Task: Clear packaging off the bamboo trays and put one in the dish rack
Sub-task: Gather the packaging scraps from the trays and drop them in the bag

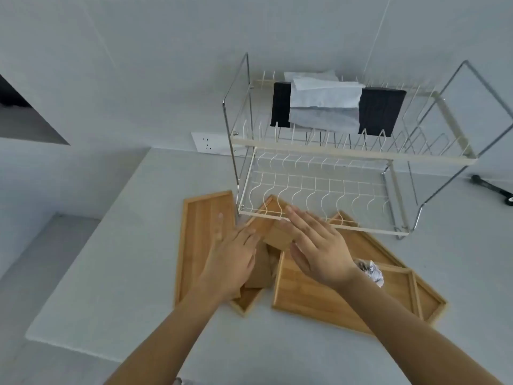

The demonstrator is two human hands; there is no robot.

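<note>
Several bamboo trays lie on the white counter in front of a two-tier wire dish rack (327, 157). One long tray (197, 232) lies at the left; a wide tray (311, 295) lies at the right over another. My left hand (233, 259) hovers flat over the middle tray, fingers apart. My right hand (316, 245) reaches beside it, fingers extended. Between the two hands sits a small brown cardboard piece (279, 237), touching the right fingers; a grip is not clear. More brown card (262, 270) lies under my left hand. Crumpled clear wrap (370, 272) rests on the right tray.
White and black cloths (327, 107) hang on the rack's upper tier. A wall socket (208, 144) sits behind the rack's left side. A black tool (491, 190) lies at the far right. The counter's left edge (91, 245) drops to a lower ledge.
</note>
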